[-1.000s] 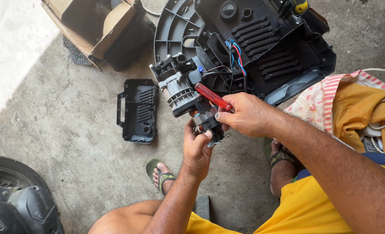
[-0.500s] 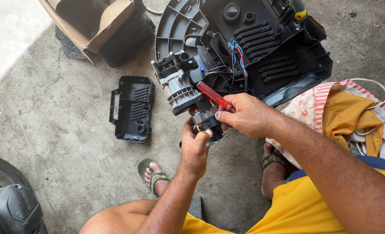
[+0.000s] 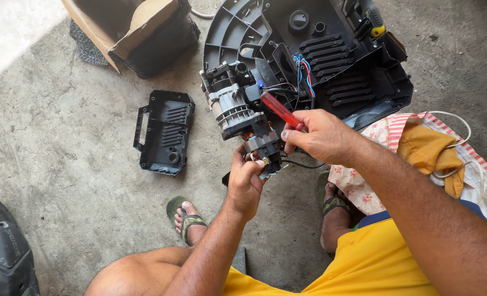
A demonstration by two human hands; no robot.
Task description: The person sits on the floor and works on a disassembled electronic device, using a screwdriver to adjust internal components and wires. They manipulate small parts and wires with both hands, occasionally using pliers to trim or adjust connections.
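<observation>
My right hand [image 3: 316,134] grips a screwdriver with a red translucent handle [image 3: 279,109], its tip hidden behind the near end of a grey and black motor unit [image 3: 238,109]. My left hand [image 3: 246,178] holds that near end of the motor from below. The motor lies against a large black plastic housing [image 3: 337,60] with coloured wires [image 3: 304,68] on the concrete floor.
A detached black vented cover [image 3: 164,131] lies to the left. A cardboard box with a black bag [image 3: 139,33] stands at the top left. Patterned and yellow cloths [image 3: 430,151] lie at right. My sandalled feet [image 3: 186,216] rest below. A dark rounded object [image 3: 5,255] sits bottom left.
Both hands keep the same grip on motor and screwdriver. The camera view has shifted slightly, so the scene sits a little further right.
</observation>
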